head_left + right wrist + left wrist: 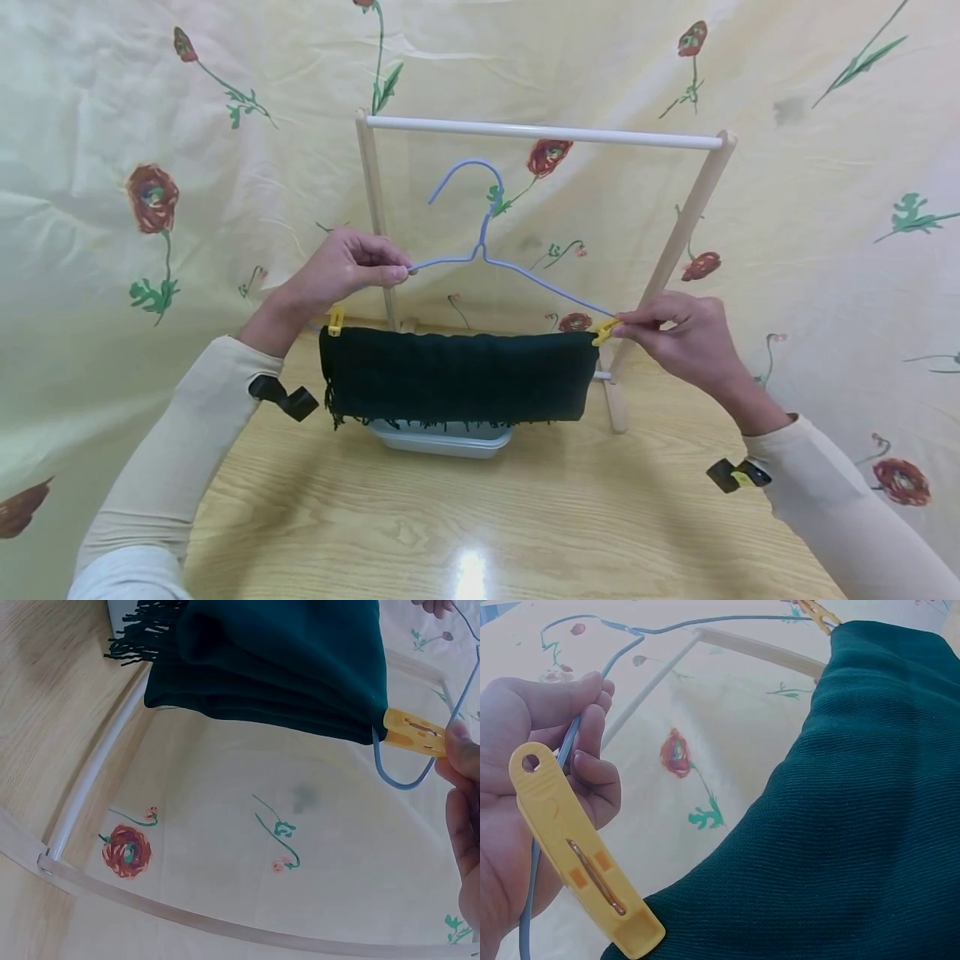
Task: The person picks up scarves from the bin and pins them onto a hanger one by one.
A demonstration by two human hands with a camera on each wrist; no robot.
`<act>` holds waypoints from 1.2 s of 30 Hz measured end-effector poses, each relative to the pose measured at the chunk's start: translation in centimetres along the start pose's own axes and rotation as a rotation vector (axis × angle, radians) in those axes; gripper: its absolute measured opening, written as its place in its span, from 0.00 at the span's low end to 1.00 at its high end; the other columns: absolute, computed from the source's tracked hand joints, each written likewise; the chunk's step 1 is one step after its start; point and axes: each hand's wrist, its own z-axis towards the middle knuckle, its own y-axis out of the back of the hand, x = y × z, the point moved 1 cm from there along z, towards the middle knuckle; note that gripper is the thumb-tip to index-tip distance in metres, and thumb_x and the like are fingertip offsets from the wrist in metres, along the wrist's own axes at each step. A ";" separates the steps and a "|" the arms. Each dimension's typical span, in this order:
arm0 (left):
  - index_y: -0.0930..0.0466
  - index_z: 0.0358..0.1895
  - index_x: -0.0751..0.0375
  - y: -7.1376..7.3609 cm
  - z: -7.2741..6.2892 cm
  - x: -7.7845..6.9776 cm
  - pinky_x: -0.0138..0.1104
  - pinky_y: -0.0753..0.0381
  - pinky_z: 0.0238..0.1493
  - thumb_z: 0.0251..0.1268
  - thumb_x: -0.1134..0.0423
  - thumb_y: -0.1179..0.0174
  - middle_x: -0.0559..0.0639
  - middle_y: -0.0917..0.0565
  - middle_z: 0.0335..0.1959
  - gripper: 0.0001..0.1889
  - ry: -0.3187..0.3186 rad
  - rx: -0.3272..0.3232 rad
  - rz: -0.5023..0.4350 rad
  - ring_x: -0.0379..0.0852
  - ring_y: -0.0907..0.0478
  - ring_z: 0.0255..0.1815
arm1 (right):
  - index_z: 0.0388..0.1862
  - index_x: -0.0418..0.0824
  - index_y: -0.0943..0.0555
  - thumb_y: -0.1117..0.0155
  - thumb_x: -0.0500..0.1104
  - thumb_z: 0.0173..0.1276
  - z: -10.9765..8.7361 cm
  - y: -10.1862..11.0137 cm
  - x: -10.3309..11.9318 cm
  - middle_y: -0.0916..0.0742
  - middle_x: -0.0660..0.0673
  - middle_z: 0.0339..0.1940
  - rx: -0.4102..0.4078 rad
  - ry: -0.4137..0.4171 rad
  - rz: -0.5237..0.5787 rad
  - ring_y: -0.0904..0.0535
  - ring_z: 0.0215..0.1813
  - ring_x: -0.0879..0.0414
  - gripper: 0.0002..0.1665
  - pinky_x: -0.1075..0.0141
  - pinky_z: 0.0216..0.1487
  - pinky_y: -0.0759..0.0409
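A blue wire hanger is held up between both hands, its hook at the top. Over its lower bar hangs a folded dark green fringed scarf. My left hand pinches the hanger's left shoulder between thumb and fingers. My right hand pinches the yellow clothespin at the scarf's right end. A second yellow clothespin clips the scarf's left end, beside the left palm.
Behind the hanger stands a wooden rack with a white top rod. Below the scarf, a pale basin sits on the wood-grain table. A flowered cloth covers the back and sides.
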 end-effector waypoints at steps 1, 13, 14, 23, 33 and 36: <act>0.09 0.38 0.60 0.0 0.0 0.0 0.33 0.19 0.42 0.68 0.77 0.39 0.46 0.12 0.34 0.11 0.000 0.003 -0.003 0.44 0.21 0.35 | 0.29 0.39 0.08 0.15 0.26 0.40 0.0 -0.1 0.1 0.12 0.51 0.23 -0.001 0.015 -0.004 0.24 0.25 0.70 0.16 0.80 0.25 0.32; 0.09 0.38 0.60 -0.3 -0.1 -0.2 0.32 0.18 0.40 0.67 0.78 0.39 0.47 0.12 0.34 0.11 -0.001 0.025 -0.030 0.44 0.21 0.34 | 0.27 0.38 0.08 0.15 0.27 0.39 -0.1 -0.8 0.4 0.13 0.50 0.20 0.005 0.124 -0.068 0.27 0.23 0.64 0.15 0.78 0.25 0.33; 0.09 0.38 0.59 -0.4 -0.2 -0.2 0.32 0.18 0.40 0.67 0.78 0.39 0.47 0.12 0.34 0.12 -0.005 0.028 -0.036 0.44 0.21 0.34 | 0.27 0.38 0.08 0.14 0.27 0.38 -0.2 -0.9 0.3 0.14 0.50 0.20 0.004 0.123 -0.072 0.27 0.22 0.63 0.15 0.77 0.25 0.33; 0.08 0.37 0.60 -0.5 -0.3 -0.3 0.31 0.19 0.39 0.66 0.79 0.39 0.48 0.12 0.34 0.13 -0.039 0.053 -0.062 0.43 0.22 0.33 | 0.31 0.37 0.08 0.13 0.29 0.36 -0.3 -0.9 0.3 0.14 0.51 0.21 0.051 0.115 -0.069 0.25 0.23 0.63 0.19 0.80 0.26 0.30; 0.09 0.37 0.60 -0.3 -0.2 -0.3 0.33 0.20 0.39 0.66 0.79 0.39 0.47 0.12 0.33 0.12 -0.024 0.044 -0.037 0.44 0.23 0.34 | 0.41 0.36 0.09 0.26 0.61 0.63 -0.3 -0.8 0.0 0.14 0.52 0.22 0.068 0.129 -0.022 0.23 0.26 0.59 0.27 0.76 0.30 0.26; 0.09 0.38 0.61 -0.2 -0.3 -0.2 0.33 0.20 0.39 0.66 0.79 0.39 0.48 0.12 0.34 0.12 -0.027 0.040 -0.032 0.45 0.23 0.35 | 0.42 0.37 0.09 0.20 0.56 0.59 -0.4 -0.9 -0.1 0.15 0.53 0.22 0.059 0.129 -0.022 0.24 0.26 0.58 0.24 0.75 0.31 0.26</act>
